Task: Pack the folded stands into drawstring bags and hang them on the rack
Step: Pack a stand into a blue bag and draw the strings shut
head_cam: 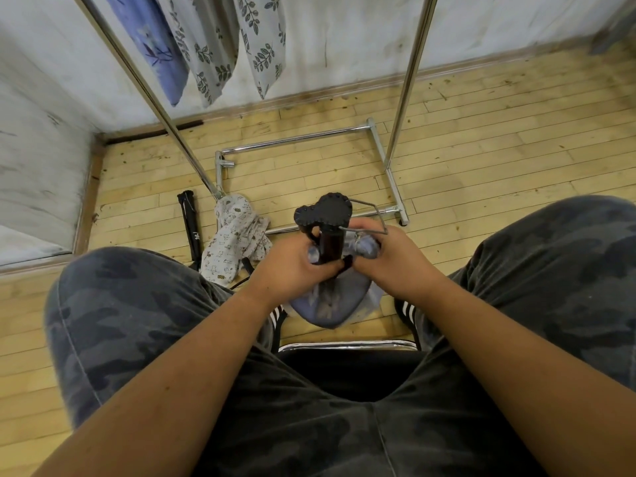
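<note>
Left hand [285, 261] and right hand [390, 258] grip blue bag [330, 304] — folded stand [325, 213] between fingers [364, 227]

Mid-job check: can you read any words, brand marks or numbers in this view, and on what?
No text reads clearly.
White mark on the folded stand lying on the floor: too blurred to read.
Cartoon print on the white bag: too small to tell any lettering.
The held stand, partly in the blue bag: no lettering shows.
</note>
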The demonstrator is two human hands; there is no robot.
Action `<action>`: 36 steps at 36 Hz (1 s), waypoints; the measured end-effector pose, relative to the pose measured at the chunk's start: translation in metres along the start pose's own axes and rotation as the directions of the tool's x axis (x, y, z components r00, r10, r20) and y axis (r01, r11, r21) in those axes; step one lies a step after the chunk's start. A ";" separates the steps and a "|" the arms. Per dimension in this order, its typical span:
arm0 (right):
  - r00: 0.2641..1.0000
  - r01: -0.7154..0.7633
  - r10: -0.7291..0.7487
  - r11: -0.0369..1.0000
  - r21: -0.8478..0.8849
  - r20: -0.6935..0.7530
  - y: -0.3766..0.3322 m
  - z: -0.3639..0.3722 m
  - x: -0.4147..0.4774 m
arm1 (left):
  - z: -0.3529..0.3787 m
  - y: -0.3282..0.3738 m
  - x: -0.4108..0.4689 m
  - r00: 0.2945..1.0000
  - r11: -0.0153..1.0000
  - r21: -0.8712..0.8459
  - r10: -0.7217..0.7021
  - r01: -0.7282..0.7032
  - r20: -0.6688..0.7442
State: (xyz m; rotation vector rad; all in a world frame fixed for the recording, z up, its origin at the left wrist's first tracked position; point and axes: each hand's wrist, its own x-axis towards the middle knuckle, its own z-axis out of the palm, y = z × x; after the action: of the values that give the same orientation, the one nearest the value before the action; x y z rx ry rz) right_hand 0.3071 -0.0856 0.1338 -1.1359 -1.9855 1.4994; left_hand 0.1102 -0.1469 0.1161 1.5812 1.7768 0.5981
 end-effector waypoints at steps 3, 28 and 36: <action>0.996 -0.042 0.042 0.999 -0.009 -0.076 0.000 -0.004 0.001 | -0.002 -0.008 0.002 0.999 0.999 0.023 -0.042 0.042 -0.001; 0.949 -0.179 0.259 0.914 0.364 -0.183 0.007 -0.007 0.005 | -0.002 -0.007 0.004 0.987 0.944 0.324 -0.111 0.069 0.116; 0.960 -0.246 0.281 0.853 0.461 -0.009 -0.002 -0.001 0.004 | 0.003 -0.008 -0.003 0.986 0.897 0.432 -0.142 0.092 0.085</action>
State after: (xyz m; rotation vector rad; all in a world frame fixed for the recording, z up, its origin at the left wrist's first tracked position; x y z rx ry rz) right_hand 0.3046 -0.0820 0.1358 -1.2620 -1.3521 1.8998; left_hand 0.1074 -0.1517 0.1090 1.7329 1.9894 0.0522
